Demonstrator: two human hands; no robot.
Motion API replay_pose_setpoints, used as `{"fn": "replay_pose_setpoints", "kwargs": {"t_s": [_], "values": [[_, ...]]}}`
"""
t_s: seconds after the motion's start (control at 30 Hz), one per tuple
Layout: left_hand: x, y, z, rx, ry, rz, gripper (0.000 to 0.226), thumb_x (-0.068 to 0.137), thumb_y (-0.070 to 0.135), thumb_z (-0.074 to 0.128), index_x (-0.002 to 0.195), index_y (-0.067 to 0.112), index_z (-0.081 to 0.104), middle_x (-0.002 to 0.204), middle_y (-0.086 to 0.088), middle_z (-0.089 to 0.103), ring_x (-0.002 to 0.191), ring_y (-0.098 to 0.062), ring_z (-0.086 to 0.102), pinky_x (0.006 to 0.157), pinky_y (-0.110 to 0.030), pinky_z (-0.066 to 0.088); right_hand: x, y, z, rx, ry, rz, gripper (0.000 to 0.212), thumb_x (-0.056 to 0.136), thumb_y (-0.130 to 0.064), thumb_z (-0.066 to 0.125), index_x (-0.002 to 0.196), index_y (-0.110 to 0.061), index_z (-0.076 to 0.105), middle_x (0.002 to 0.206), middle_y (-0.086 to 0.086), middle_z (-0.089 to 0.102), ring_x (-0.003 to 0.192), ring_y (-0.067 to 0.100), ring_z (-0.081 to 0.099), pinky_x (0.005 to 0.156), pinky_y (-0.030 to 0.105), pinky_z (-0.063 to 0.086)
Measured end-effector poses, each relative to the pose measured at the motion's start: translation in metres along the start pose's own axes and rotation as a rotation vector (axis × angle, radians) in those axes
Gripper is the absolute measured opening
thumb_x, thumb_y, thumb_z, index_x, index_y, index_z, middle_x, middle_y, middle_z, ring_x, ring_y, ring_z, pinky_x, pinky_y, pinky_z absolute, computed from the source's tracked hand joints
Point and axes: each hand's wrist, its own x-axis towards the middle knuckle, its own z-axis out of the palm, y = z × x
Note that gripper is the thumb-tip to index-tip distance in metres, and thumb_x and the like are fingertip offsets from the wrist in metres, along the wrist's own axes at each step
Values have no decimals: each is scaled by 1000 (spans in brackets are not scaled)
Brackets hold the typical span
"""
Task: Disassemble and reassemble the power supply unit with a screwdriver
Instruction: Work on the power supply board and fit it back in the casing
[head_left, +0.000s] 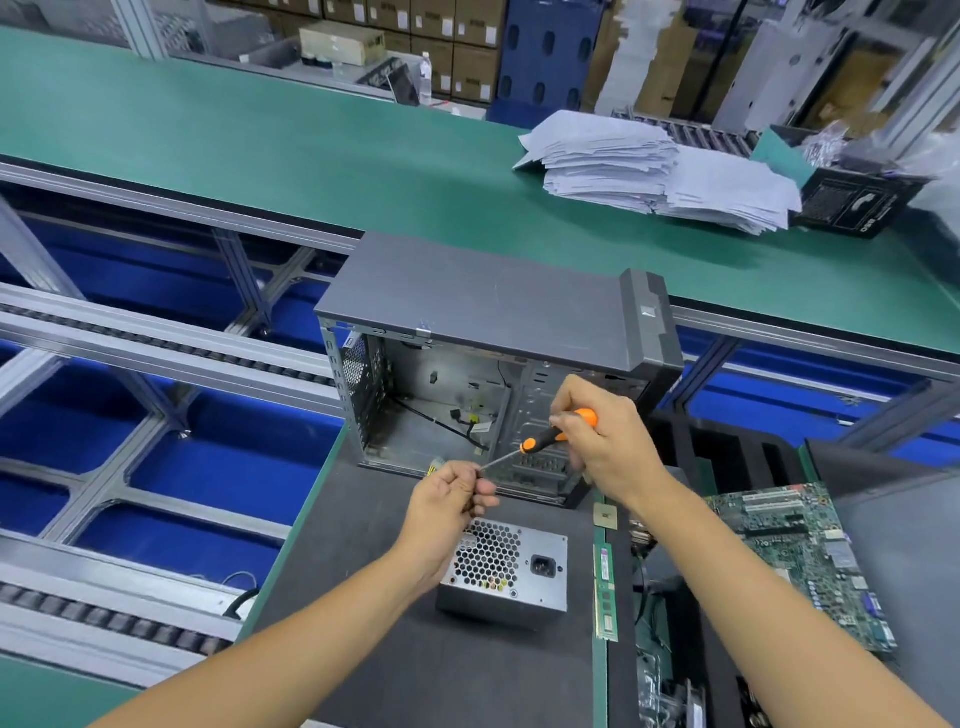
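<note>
A dark surface (363, 649) carries an open, gutted computer case (493, 364) standing at its far end, side panel off. Nearer the person, the power supply unit (506, 569) rests flat on the same surface, its honeycomb vent and power socket facing up and toward the camera; its long axis runs left to right. A motherboard (800, 561) lies to the right, with a memory stick (604, 592) between it and the unit.

Both hands hover above the unit, just beyond its far edge. The right hand (602, 436) grips the orange handle of the screwdriver (540, 441), fingers curled round it. The tool's shaft slants down and left, its tip meeting the left hand (449, 499), which pinches something small at the tip, probably a screw, though it is too small to tell. The unit lies directly below and nearer than the left hand, so that hand is the closer one to it.
</note>
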Motion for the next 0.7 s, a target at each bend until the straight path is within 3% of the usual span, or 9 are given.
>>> {"fn": "replay_pose_setpoints", "kwargs": {"t_s": [0.07, 0.17, 0.33, 0.47, 0.7], "values": [[0, 2, -6, 102, -28, 69, 9, 101, 3, 53, 95, 2, 60, 78, -11, 73, 69, -17, 69, 68, -27, 54, 1, -1, -5, 169, -58, 91, 12, 89, -26, 51, 78, -28, 54, 51, 4, 54, 40, 18, 48, 40, 30, 42], [0, 3, -9, 174, -44, 140, 6, 99, -2, 57, 96, 1, 61, 84, -14, 76, 74, -20, 73, 68, -25, 56, 2, -5, -6, 222, -22, 108, 16, 90, -16, 51, 76, -24, 54, 52, 5, 53, 44, 25, 47, 39, 28, 38], [2, 3, -4, 201, -10, 222, 10, 98, -6, 57, 95, 2, 62, 83, -14, 76, 76, -20, 74, 68, -22, 55, -3, -16, 2, 224, 49, 84, 13, 89, -20, 51, 76, -18, 51, 53, 13, 51, 44, 13, 47, 43, 20, 38], [1, 1, -7, 180, -11, 264, 8, 97, -5, 59, 95, 2, 63, 85, -17, 76, 79, -23, 75, 69, -22, 55, -3, -24, -1, 231, -27, 144, 12, 90, -20, 49, 78, -19, 51, 53, 5, 54, 44, 16, 46, 40, 29, 40], [4, -6, -15, 247, -156, 277, 8, 97, -3, 60, 103, 2, 58, 92, -16, 76, 91, -30, 75, 83, -35, 60, -1, -26, 2, 164, -13, 162, 18, 91, -10, 56, 76, -18, 50, 51, 6, 52, 40, 15, 45, 40, 28, 39]]}}
